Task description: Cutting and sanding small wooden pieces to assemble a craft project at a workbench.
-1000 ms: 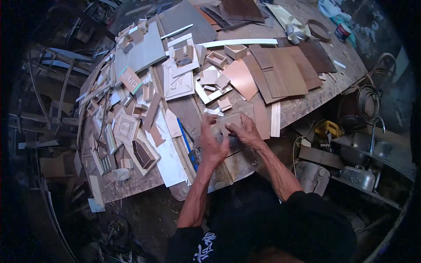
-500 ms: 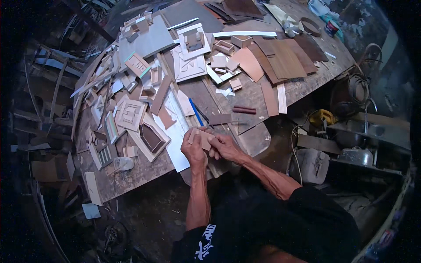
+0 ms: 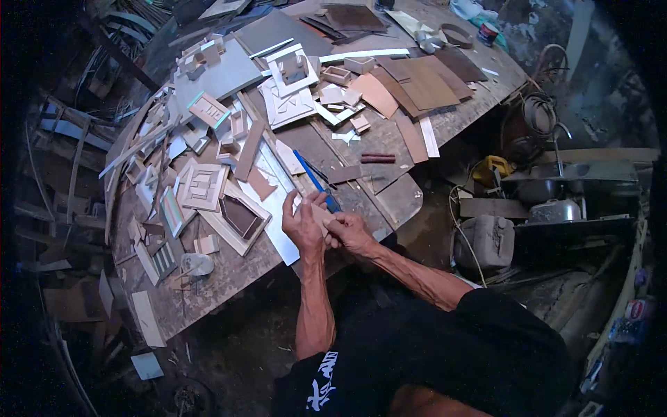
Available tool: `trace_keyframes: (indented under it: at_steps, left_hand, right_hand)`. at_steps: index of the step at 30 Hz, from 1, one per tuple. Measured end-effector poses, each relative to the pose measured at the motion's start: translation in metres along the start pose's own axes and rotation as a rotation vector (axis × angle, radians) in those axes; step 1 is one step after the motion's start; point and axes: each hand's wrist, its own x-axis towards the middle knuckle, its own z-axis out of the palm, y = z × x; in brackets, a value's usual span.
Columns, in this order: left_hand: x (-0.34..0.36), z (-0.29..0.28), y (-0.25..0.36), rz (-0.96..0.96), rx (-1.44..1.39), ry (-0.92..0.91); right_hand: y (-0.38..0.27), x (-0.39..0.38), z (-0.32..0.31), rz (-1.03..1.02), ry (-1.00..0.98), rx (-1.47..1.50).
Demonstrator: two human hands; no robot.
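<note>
Just over the table's near edge, my left hand [image 3: 303, 224] and my right hand [image 3: 352, 233] are close together. Between them is a small flat tan piece [image 3: 322, 215], which looks like thin wood or sandpaper. My right thumb and fingers pinch its right side. The left hand supports it from the other side, with some fingertips raised. Fingers cover much of the piece. Beyond the hands lies a long blue tool [image 3: 306, 168], its near end close to my fingers. A white strip [image 3: 279, 233] lies beside my left hand.
Wooden frames [image 3: 238, 221], small open boxes [image 3: 338, 74] and offcuts crowd the worktable [image 3: 208, 295]. Brown sheets [image 3: 424, 87] are stacked at the far right. Two dark red rods [image 3: 377, 158] lie nearer. A grey jerrycan [image 3: 484, 242] stands on the right, off the table.
The view has shifted, so the table appears farther left. My left fingers have lifted and spread somewhat from the tan piece, while my right hand keeps its pinch.
</note>
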Motion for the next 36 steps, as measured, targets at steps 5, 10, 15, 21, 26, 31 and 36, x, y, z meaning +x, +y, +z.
trace_keyframes:
  at_steps: [5,10,15,21,26,31,36]
  left_hand:
    - [-0.01,-0.011,-0.001,-0.107,-0.273,-0.051]
    - [-0.004,-0.038,-0.014,-0.081,-0.157,0.163]
    - [0.0,-0.049,0.001,-0.283,-0.209,0.054]
    - [-0.001,-0.025,-0.006,-0.2,-0.335,-0.231]
    - [-0.006,-0.007,-0.005,-0.113,-0.178,-0.197]
    - [-0.014,0.009,-0.028,-0.116,0.236,0.079]
    - [-0.002,0.001,-0.022,-0.252,0.093,0.126]
  right_hand:
    - [0.004,0.003,0.0,0.034,0.03,-0.013]
    - [-0.019,0.002,-0.014,0.178,-0.027,-0.56]
    - [-0.013,0.014,-0.05,-0.153,0.207,-0.914]
    - [-0.006,0.025,-0.051,-0.165,-0.055,-0.619]
    - [-0.009,0.01,-0.034,-0.18,0.004,-0.493]
    - [-0.024,0.005,-0.03,-0.468,0.181,-0.928]
    - [-0.055,0.011,-0.085,-0.341,-0.178,-0.882]
